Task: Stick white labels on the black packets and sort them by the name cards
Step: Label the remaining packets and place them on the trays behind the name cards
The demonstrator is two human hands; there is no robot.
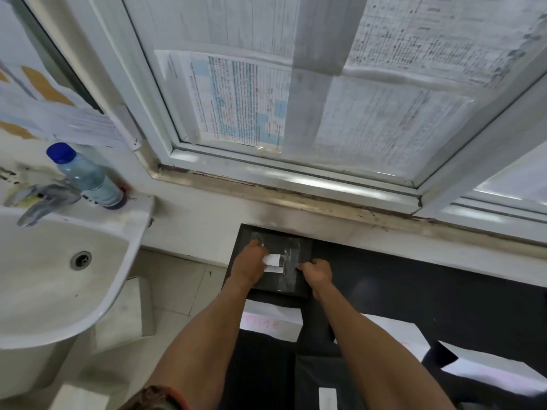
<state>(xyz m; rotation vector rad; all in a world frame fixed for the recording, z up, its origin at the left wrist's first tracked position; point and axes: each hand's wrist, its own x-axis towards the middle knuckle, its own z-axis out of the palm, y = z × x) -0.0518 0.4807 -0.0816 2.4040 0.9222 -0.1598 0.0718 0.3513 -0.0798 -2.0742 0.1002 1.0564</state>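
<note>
Where the 2 bare forearms come in at the bottom edge, a dark wristband point(159, 398) shows on the left one. Between the forearms a near packet point(310, 377) lies on the black table point(414, 276) with a near label point(327, 398) stuck on it.

Just beyond lie 3 white name cards. The left card point(270, 321) bears faint pink lettering too blurred to read. The middle card point(405, 335) lies to the right of the right forearm, and the right card point(488, 371) lies near the frame's edge.

Farther on, at the table's far left corner, lies the far packet point(293, 247), glossy on top; it seems to rest on more black packets. A small white label point(273, 263) lies on its middle. The left hand point(248, 267) lies flat on the packet's left half, fingers stretched toward its far corner, its thumb side touching the label. The right hand point(318, 272) is curled, its fingertips on the packet just right of the label. I cannot tell whether it pinches anything.

Left of the table stands a white sink point(133, 232) with a metal tap point(44, 199). A clear bottle point(85, 176) with a blue cap stands on the sink's rim. Behind everything a stained sill point(296, 199) runs under a white-framed window point(148, 108), its panes covered with printed sheets point(236, 99).
</note>
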